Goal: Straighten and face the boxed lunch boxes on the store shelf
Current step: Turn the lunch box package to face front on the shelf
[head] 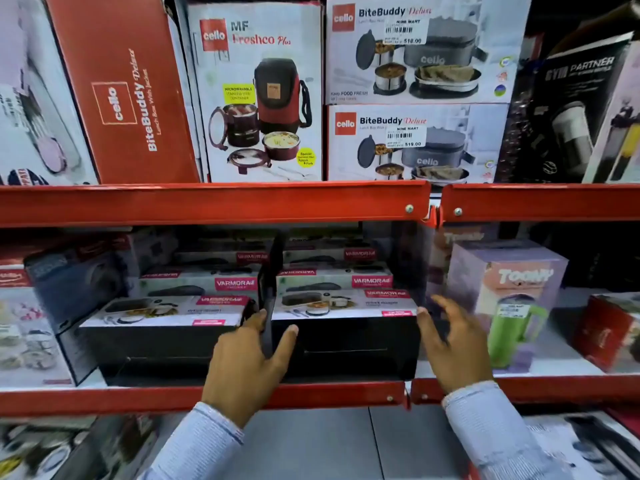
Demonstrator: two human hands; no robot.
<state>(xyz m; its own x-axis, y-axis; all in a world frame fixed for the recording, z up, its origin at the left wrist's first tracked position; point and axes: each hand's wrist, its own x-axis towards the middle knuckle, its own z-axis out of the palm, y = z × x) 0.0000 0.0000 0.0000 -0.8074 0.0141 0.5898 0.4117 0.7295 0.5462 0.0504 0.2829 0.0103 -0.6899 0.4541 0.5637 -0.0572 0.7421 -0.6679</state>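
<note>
Head view: the black box (344, 344) lies flat, end facing out, long axis running back; left hand (247, 367) grips its corner, right hand (450, 344) spread loose beside it.

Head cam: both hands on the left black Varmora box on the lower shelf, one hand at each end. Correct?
Not quite. The head view shows the hands at the right black Varmora box, not the left one. The left hand is at its left end, fingers in the gap between the two boxes; the right hand is at its right end, on the lower shelf.
</note>
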